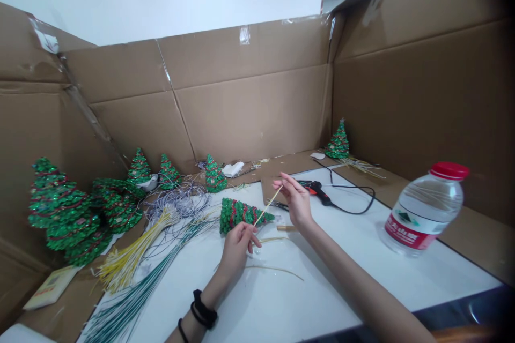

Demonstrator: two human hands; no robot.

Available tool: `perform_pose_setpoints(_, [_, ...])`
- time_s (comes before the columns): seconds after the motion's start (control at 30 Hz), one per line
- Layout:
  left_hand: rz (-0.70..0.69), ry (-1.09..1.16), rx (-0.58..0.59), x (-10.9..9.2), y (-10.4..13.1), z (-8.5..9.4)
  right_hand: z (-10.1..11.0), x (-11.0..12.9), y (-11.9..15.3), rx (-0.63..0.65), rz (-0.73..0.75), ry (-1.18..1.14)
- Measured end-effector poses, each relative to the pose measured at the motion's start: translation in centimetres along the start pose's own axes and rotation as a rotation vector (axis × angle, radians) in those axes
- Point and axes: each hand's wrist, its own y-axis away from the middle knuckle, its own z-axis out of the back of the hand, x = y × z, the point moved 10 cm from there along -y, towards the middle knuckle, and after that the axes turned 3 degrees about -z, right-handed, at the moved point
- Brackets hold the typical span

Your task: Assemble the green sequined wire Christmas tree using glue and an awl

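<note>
A thin pale yellow strand is stretched at a slant between my two hands. My left hand pinches its lower end, and my right hand pinches the upper end between the fingertips. Just behind the strand, a small green Christmas tree with red garlands lies on its side, its tip pointing right. More pale strands, one of them curved, lie on the white board below my hands. Close to my right hand is a short tan stick.
A hot glue gun with a black cord lies behind my right hand. On the right stands a water bottle. Yellow strands, green strands and several trees fill the left. Cardboard walls enclose the table.
</note>
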Motion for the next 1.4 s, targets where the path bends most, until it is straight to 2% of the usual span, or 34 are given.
perform_pose_setpoints(0.2, [-0.019, -0.033, -0.009, 0.0, 0.2, 0.2, 0.9, 0.0, -0.9, -0.017, 0.011, 0.032])
perform_pose_setpoints(0.27, [-0.051, -0.133, -0.076, -0.3, 0.3, 1.2, 1.2, -0.4, -1.1, -0.028, -0.016, 0.142])
perform_pose_setpoints(0.33, [-0.104, -0.276, -0.157, -1.1, 0.6, 2.3, 1.7, -0.4, -0.9, -0.081, -0.006, 0.346])
perform_pose_setpoints(0.37, [-0.127, -0.342, -0.187, -1.5, 0.7, 2.7, 1.7, 0.2, -0.5, -0.121, 0.048, 0.473])
perform_pose_setpoints(0.43, [-0.157, -0.437, -0.208, -2.0, 0.9, 3.0, 0.5, 2.2, 1.1, -0.156, 0.268, 0.718])
perform_pose_setpoints(0.47, [-0.168, -0.468, -0.204, -2.2, 0.9, 2.9, -0.9, 3.2, 2.2, -0.116, 0.409, 0.817])
perform_pose_setpoints(0.5, [-0.178, -0.496, -0.192, -2.3, 0.9, 2.8, -2.9, 3.6, 3.6, -0.013, 0.540, 0.891])
perform_pose_setpoints(0.57, [-0.204, -0.551, -0.164, -2.3, 0.9, 2.4, -7.1, 2.9, 6.8, 0.329, 0.717, 0.973])
perform_pose_setpoints(0.63, [-0.238, -0.601, -0.156, -2.4, 1.0, 2.1, -9.9, 1.2, 10.1, 0.652, 0.801, 1.002])
perform_pose_setpoints(0.67, [-0.257, -0.621, -0.161, -2.5, 1.0, 2.1, -10.6, 0.5, 11.3, 0.757, 0.818, 1.012])
perform_pose_setpoints(0.73, [-0.287, -0.646, -0.177, -2.7, 1.1, 2.1, -11.1, -0.7, 12.3, 0.835, 0.806, 1.055])
perform_pose_setpoints(0.8, [-0.295, -0.652, -0.184, -2.8, 1.2, 2.1, -10.9, -1.6, 12.0, 0.823, 0.742, 1.127])
perform_pose_setpoints(0.87, [-0.290, -0.641, -0.185, -3.0, 1.2, 2.2, -10.3, -2.0, 11.0, 0.751, 0.682, 1.199])
perform_pose_setpoints(1.03, [-0.273, -0.532, -0.250, -3.6, 1.2, 3.4, -9.3, -1.2, 9.3, 0.585, 0.616, 1.251])
perform_pose_setpoints(1.4, [-0.263, -0.311, -0.264, -3.1, 0.9, 3.8, -8.8, -1.8, 8.7, 0.559, 0.486, 1.159])
